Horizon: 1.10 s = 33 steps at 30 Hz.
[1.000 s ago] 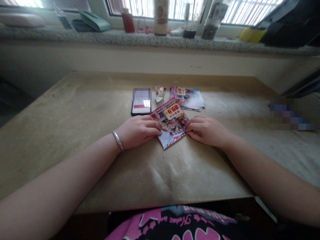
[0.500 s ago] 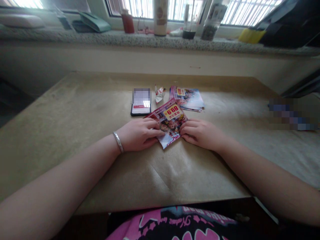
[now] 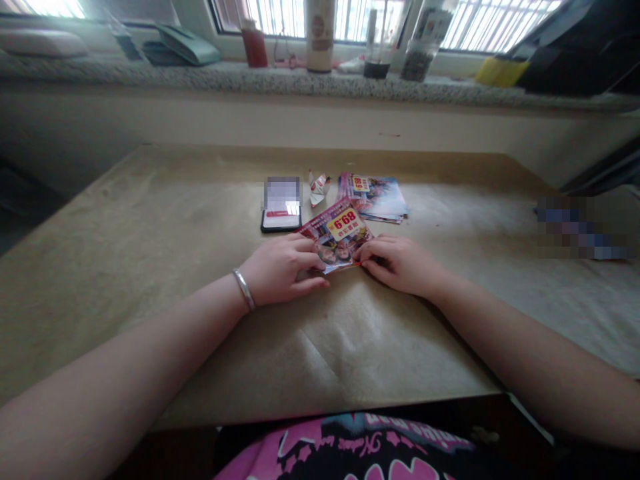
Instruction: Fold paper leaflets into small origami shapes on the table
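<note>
A printed flyer (image 3: 345,230) with a yellow price box lies on the table between my hands, turned at an angle. Its near edge looks folded under along a slanting line. My left hand (image 3: 280,268) rests its fingers on the flyer's left part, the thumb held apart on the near side. At the near right edge, my right hand (image 3: 400,265) pinches the flyer between thumb and fingers. Just behind lies a stack of similar flyers (image 3: 383,198). A small folded paper piece (image 3: 318,189), white and red, stands left of the stack.
A phone (image 3: 281,208) with a lit screen lies beyond my left hand. The table (image 3: 175,220) has a tan cover. A blurred-out item (image 3: 580,230) sits at the right. Bottles, including a red bottle (image 3: 255,45), line the stone windowsill (image 3: 280,81).
The flyer's near corner, which pointed toward me, is now turned under, leaving a straighter near edge. My left thumb has moved off the flyer; my right fingers have shifted slightly left.
</note>
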{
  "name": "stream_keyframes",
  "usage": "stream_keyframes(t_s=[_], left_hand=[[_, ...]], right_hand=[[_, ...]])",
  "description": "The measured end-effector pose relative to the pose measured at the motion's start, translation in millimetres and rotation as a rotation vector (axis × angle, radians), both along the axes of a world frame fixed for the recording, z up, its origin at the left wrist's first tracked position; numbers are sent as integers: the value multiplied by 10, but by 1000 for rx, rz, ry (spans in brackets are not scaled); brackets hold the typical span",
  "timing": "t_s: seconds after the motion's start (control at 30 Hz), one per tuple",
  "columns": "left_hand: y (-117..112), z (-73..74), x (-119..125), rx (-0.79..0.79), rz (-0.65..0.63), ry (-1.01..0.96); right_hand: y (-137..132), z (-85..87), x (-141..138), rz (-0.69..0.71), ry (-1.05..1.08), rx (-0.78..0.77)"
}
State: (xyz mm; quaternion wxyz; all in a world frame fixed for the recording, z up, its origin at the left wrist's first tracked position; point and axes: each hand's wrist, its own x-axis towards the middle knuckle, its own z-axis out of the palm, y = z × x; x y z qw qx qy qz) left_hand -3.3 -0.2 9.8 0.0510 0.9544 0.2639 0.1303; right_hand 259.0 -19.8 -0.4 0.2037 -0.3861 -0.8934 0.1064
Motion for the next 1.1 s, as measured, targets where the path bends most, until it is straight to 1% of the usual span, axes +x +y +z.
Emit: stream_keyframes(t_s=[0.2,0.37,0.43,0.5,0.67,0.8,0.97,1.1], left_hand=[[-57,-15,69,-7,43,-77],[-78,-19,73,-70,216,-128],[-78,-8,79,-92,243,-108],[-75,6,90,-128,284,-88],[-54,31,114,-192,382,-56],[-29,10,106,-179,431,-48],[-20,-23,100,-154,472,-20],[-17,-20,105,-183,499,33]], right_hand=[[-15,-13,-21,-82,-20,32],[-31,-29,-108,-203,-71,58],[-26,-44,-131,-224,-78,92],[-17,-57,-137,-221,-80,120],[-6,-64,-123,-163,-52,152],[-10,-60,-126,-155,-31,134],[4,-56,-136,-88,-46,126],[11,-46,-143,-70,-43,110]])
